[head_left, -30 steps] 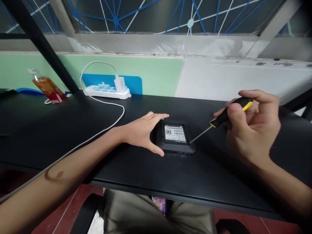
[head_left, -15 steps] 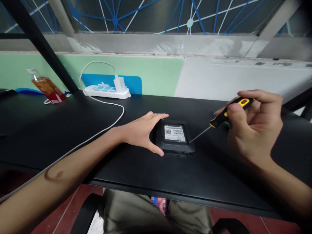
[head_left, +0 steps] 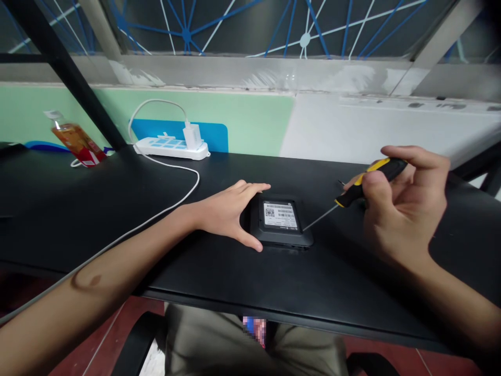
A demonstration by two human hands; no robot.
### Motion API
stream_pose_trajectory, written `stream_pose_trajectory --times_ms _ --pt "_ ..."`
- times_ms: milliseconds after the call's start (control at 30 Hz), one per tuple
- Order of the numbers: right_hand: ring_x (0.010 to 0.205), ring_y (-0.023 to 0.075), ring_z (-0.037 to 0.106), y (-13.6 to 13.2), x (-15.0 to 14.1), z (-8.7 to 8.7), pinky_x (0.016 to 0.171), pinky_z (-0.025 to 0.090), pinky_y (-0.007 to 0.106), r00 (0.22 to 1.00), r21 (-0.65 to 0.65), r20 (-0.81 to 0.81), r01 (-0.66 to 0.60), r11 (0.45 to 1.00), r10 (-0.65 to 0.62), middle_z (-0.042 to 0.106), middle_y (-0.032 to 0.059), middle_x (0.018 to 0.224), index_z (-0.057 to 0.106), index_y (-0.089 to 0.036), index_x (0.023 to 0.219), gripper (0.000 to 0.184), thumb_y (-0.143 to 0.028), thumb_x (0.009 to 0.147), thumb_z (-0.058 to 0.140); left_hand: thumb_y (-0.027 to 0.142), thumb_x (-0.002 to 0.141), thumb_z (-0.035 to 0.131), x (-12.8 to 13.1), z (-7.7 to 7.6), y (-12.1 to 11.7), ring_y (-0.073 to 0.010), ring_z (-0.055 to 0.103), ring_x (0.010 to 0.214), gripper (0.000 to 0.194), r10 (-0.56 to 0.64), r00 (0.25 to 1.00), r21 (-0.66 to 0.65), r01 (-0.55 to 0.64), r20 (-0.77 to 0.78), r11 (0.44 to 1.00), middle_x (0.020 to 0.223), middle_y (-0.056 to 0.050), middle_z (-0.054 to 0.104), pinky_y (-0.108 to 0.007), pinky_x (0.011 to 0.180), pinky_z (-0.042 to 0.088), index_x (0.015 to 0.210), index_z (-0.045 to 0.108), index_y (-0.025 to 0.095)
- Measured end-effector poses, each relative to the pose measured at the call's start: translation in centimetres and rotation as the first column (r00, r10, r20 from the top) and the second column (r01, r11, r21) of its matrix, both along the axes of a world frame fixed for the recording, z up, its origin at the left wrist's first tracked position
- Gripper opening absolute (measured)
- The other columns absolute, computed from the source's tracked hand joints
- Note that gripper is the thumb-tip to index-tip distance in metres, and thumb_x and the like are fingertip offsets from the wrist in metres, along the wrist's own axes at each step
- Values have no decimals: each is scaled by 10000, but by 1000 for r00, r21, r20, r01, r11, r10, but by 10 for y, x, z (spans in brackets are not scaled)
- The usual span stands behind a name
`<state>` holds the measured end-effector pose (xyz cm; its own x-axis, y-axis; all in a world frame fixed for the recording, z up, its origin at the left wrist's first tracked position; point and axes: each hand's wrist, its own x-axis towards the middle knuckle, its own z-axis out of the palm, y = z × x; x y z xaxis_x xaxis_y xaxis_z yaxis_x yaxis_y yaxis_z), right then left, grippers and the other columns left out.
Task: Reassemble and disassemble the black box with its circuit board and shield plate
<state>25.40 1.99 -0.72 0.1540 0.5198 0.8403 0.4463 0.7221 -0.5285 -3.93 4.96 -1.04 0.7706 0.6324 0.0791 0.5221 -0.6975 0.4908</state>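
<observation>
A small black box-shaped device (head_left: 281,222) with a white barcode label on top lies on the black desk (head_left: 156,235). My left hand (head_left: 229,211) lies against its left side, thumb along the front corner and fingers along the back, bracing it. My right hand (head_left: 403,209) is closed round the black and yellow handle of a screwdriver (head_left: 364,185). The thin shaft slants down to the left and its tip meets the device's right edge.
A white power strip (head_left: 170,147) with a white charger plugged in sits at the back of the desk, and its white cable (head_left: 172,201) runs forward past my left arm. A tilted drink bottle with a red label (head_left: 76,141) stands at the far left. A black diagonal frame bar (head_left: 58,57) rises behind it.
The screwdriver handle has turned in my right fingers, so the yellow stripe shows at a different place. The device and my left hand have stayed put.
</observation>
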Motion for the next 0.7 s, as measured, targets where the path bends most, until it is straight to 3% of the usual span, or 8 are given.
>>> stream_pose_trajectory --times_ms 200,300,467,633,700 --pt "682 171 750 -5 0 3 571 625 328 969 -136 -200 -176 975 147 778 29 942 703 -281 1204 307 -281 905 633 769 622 823 0 0 0 -419 430 1416 1318 1 1000 3 -1 10 1000 1598 -237 404 -576 1196 360 1617 258 114" --pt "690 158 753 -6 -1 3 580 641 317 965 -125 -154 -232 965 212 778 18 993 679 -320 1240 338 -323 902 693 773 614 826 0 0 0 -422 436 1410 1332 2 1000 -1 -2 9 1000 1599 -242 402 -573 1195 362 1616 259 104" --pt "654 91 635 -1 4 7 493 559 221 994 -42 -25 -109 993 108 701 10 923 673 -382 1303 453 -389 863 779 767 629 822 0 1 0 -427 436 1413 1308 -7 1000 16 7 12 1000 1608 -234 403 -580 1191 359 1616 265 115" --pt "778 99 657 1 5 8 467 452 151 988 52 -137 -71 996 77 715 18 962 654 -416 1308 470 -399 859 792 774 657 811 2 -1 -3 -419 430 1417 1284 -34 999 54 33 20 998 1583 -244 440 -571 1189 360 1606 289 84" --pt "769 89 659 -4 -1 6 494 498 164 976 15 -178 -123 992 123 730 12 968 663 -400 1280 439 -325 867 790 777 664 813 5 -2 -5 -412 435 1412 1283 -50 999 75 49 13 996 1570 -251 455 -562 1189 364 1600 298 67"
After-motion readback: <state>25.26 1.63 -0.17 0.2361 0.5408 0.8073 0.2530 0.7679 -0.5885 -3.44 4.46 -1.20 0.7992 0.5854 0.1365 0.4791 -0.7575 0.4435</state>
